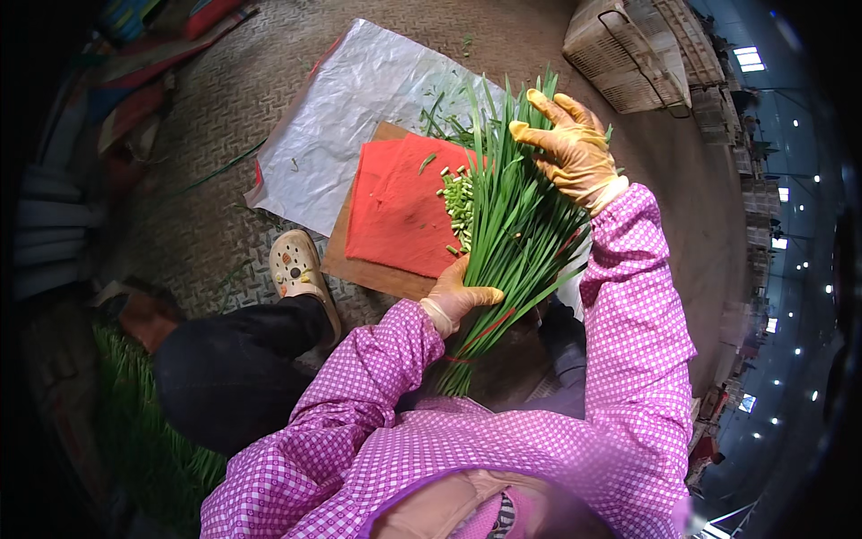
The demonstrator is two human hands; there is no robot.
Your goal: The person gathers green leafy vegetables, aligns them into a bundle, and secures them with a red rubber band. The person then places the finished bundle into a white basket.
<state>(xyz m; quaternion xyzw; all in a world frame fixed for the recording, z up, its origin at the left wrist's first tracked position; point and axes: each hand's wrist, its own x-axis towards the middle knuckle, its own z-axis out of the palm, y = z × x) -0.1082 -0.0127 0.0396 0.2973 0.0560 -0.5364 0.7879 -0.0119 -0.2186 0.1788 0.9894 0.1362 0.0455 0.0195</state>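
Note:
A long bundle of green leaves, apparently garlic chives, slants across the middle of the view, a red tie around its lower part. My left hand, in a thin stained glove, grips the bundle just above the tie, thumb across the leaves. At the upper end my right hand, gloved in stained yellowish rubber, lies against the leaves with fingers spread. Short cut stem pieces are heaped beside the bundle on a folded red cloth. Beneath the cloth is a wooden board.
A whitish plastic sheet with leaf scraps lies under the board on the patterned metal floor. Plastic crates stand at upper right. More green leaves are piled at lower left, beyond my knee. A beige clog is beside the board.

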